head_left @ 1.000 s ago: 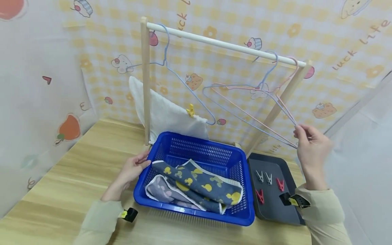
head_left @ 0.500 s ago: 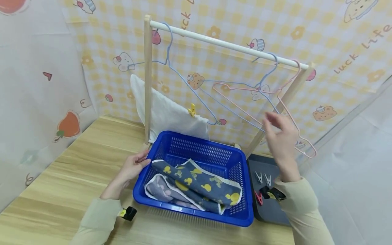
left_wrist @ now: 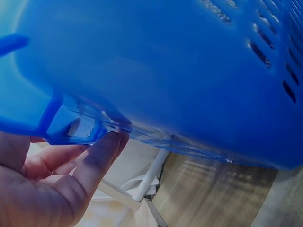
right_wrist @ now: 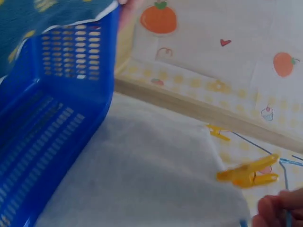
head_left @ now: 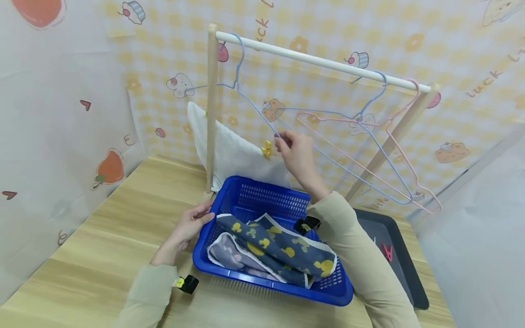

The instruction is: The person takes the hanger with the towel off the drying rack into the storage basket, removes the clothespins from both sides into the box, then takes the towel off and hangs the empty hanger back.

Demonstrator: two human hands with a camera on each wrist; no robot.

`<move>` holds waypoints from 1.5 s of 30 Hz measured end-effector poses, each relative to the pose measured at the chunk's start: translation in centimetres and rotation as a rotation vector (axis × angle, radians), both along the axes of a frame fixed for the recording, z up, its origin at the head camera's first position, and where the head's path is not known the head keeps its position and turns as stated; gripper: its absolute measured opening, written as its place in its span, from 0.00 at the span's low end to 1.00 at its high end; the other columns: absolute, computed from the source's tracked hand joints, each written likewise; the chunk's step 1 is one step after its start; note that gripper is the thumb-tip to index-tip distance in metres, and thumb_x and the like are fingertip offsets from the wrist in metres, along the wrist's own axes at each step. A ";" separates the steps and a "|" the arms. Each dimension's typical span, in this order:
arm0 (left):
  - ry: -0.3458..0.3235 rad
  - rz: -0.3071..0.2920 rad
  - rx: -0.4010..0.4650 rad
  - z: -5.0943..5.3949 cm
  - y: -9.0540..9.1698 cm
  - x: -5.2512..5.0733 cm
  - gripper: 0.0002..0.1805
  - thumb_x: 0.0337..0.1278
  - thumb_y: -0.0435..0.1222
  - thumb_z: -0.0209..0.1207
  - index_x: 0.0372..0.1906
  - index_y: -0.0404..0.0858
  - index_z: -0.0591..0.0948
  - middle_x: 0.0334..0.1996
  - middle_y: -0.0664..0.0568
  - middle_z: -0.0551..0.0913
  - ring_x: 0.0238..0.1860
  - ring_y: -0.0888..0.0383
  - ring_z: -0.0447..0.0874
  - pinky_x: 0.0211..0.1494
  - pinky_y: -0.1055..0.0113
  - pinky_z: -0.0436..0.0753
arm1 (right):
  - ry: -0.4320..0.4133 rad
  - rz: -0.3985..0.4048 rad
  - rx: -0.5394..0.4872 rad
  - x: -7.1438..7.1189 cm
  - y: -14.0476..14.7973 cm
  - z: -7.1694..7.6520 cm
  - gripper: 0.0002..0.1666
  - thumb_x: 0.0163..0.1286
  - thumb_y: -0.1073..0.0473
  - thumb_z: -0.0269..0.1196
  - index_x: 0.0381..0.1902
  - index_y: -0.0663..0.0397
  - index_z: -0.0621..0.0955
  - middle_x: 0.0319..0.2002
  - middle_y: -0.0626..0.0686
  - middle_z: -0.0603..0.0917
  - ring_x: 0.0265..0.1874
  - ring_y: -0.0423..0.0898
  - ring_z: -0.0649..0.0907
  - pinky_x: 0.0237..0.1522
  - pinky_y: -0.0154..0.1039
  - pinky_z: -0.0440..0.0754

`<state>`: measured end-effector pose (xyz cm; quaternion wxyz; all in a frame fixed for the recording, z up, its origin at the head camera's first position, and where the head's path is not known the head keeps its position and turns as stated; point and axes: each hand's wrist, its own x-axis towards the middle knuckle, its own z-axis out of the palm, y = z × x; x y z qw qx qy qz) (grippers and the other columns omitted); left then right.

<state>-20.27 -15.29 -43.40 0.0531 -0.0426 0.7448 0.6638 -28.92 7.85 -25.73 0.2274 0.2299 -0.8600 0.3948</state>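
At the left side of the blue plastic basket (head_left: 272,287), my left hand (head_left: 190,223) grips the rim, and the left wrist view shows its fingers (left_wrist: 97,158) at the basket's edge. My right hand (head_left: 298,152) pinches the slanting side wire of the left blue hanger (head_left: 256,107). A white cloth (head_left: 242,155) hangs from that hanger, held by yellow clothespins; one yellow clothespin (right_wrist: 248,172) sits just beside my right fingers. Inside the basket lie a dark blue cloth with yellow prints (head_left: 283,248) and a greyish purple cloth (head_left: 225,255).
The hangers hang on the white rod (head_left: 311,57) of a wooden rack (head_left: 212,109). Another blue hanger (head_left: 387,157) and a pink hanger (head_left: 404,159) hang at its right end. A dark tray (head_left: 414,278) with a red clothespin (head_left: 387,252) stands right of the basket, partly behind my right sleeve.
My right hand has left the blue and pink hangers at the right and moved left to the left blue hanger. The freed hangers have swung apart. My left hand stays on the basket.
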 end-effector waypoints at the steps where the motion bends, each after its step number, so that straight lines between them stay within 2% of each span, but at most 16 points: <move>1: -0.002 -0.001 0.013 0.0 0.1 -0.1 0.25 0.64 0.32 0.54 0.65 0.30 0.66 0.60 0.32 0.70 0.60 0.45 0.68 0.46 0.79 0.74 | -0.006 -0.003 -0.043 -0.2 0.0 0.0 0.08 0.66 0.69 0.58 0.38 0.70 0.82 0.28 0.62 0.84 0.25 0.51 0.83 0.28 0.35 0.83; 7: -0.008 -0.009 0.046 0.1 0.4 -0.4 0.25 0.63 0.31 0.54 0.64 0.30 0.67 0.58 0.32 0.72 0.53 0.54 0.74 0.42 0.78 0.77 | -0.011 0.004 -0.301 -0.7 0.9 -0.3 0.08 0.66 0.71 0.58 0.35 0.75 0.81 0.26 0.67 0.83 0.19 0.42 0.82 0.25 0.28 0.82; 10: -0.008 -0.009 0.045 0.0 0.5 -0.5 0.25 0.63 0.31 0.55 0.64 0.29 0.67 0.56 0.32 0.74 0.48 0.59 0.74 0.41 0.78 0.78 | 0.001 0.002 -0.381 -0.7 1.7 0.3 0.08 0.66 0.71 0.58 0.35 0.76 0.81 0.26 0.67 0.82 0.18 0.36 0.80 0.26 0.28 0.83; 13: -0.008 -0.011 0.043 0.0 0.6 -0.6 0.25 0.63 0.30 0.54 0.64 0.29 0.67 0.56 0.32 0.73 0.49 0.57 0.74 0.41 0.78 0.77 | 0.031 0.006 -0.434 -0.5 2.9 1.4 0.08 0.66 0.72 0.58 0.35 0.77 0.80 0.24 0.64 0.82 0.18 0.35 0.80 0.27 0.29 0.83; 18: -0.009 -0.015 0.034 -0.1 0.5 -0.7 0.25 0.64 0.30 0.53 0.65 0.29 0.66 0.59 0.31 0.71 0.56 0.49 0.70 0.42 0.79 0.76 | 0.112 -0.033 -0.477 0.2 5.3 3.3 0.08 0.65 0.72 0.58 0.33 0.78 0.80 0.20 0.49 0.81 0.18 0.36 0.81 0.27 0.28 0.83; 22: -0.017 -0.009 0.022 0.1 0.2 -0.6 0.25 0.65 0.31 0.53 0.65 0.30 0.66 0.59 0.31 0.70 0.58 0.48 0.69 0.42 0.79 0.76 | 0.142 -0.079 -0.452 0.6 6.8 4.1 0.09 0.65 0.70 0.59 0.33 0.76 0.81 0.20 0.43 0.81 0.18 0.35 0.81 0.28 0.27 0.82; 27: -0.026 -0.020 0.022 0.2 0.3 -0.6 0.25 0.65 0.32 0.53 0.65 0.31 0.66 0.60 0.32 0.70 0.57 0.49 0.70 0.41 0.79 0.77 | 0.160 -0.110 -0.392 1.3 8.4 4.0 0.10 0.66 0.68 0.59 0.34 0.75 0.81 0.22 0.43 0.81 0.20 0.35 0.81 0.30 0.27 0.83; 31: -0.030 -0.028 0.015 0.1 0.5 -0.7 0.25 0.65 0.32 0.53 0.65 0.31 0.66 0.60 0.32 0.70 0.58 0.49 0.69 0.42 0.80 0.76 | 0.174 -0.141 -0.439 2.3 10.4 4.2 0.08 0.65 0.70 0.60 0.34 0.73 0.82 0.22 0.43 0.82 0.20 0.37 0.82 0.29 0.27 0.82; 33: -0.033 -0.027 0.018 0.1 0.5 -0.8 0.25 0.65 0.32 0.53 0.65 0.31 0.66 0.60 0.32 0.70 0.58 0.49 0.69 0.42 0.80 0.76 | 0.167 -0.132 -0.481 3.0 11.6 4.5 0.06 0.64 0.71 0.60 0.33 0.73 0.82 0.23 0.46 0.83 0.21 0.38 0.82 0.30 0.27 0.82; 37: -0.030 -0.031 0.028 0.1 0.3 -0.8 0.25 0.65 0.32 0.53 0.65 0.30 0.65 0.60 0.31 0.69 0.55 0.53 0.71 0.42 0.80 0.76 | 0.192 -0.170 -0.491 4.5 14.4 5.4 0.06 0.64 0.72 0.59 0.33 0.70 0.83 0.25 0.47 0.84 0.23 0.40 0.82 0.32 0.27 0.82; 39: -0.021 -0.036 0.022 0.2 0.1 -0.8 0.25 0.65 0.32 0.53 0.65 0.30 0.65 0.60 0.31 0.69 0.52 0.57 0.72 0.42 0.80 0.76 | 0.234 -0.200 -0.510 5.3 15.8 5.8 0.05 0.63 0.72 0.60 0.32 0.71 0.83 0.24 0.47 0.85 0.23 0.40 0.82 0.31 0.27 0.82; 43: -0.016 -0.058 0.022 0.2 0.1 -0.7 0.26 0.66 0.33 0.52 0.66 0.30 0.64 0.61 0.31 0.69 0.46 0.65 0.74 0.41 0.79 0.77 | 0.336 -0.188 -0.620 6.8 18.1 6.4 0.05 0.60 0.75 0.60 0.29 0.76 0.82 0.21 0.51 0.84 0.19 0.42 0.81 0.28 0.27 0.82; 45: -0.029 -0.066 0.031 0.1 0.0 -0.8 0.26 0.66 0.34 0.52 0.67 0.31 0.63 0.60 0.32 0.69 0.42 0.68 0.75 0.40 0.78 0.78 | 0.402 -0.198 -0.620 7.4 18.8 6.6 0.06 0.60 0.76 0.59 0.28 0.78 0.82 0.20 0.52 0.84 0.18 0.41 0.81 0.27 0.26 0.82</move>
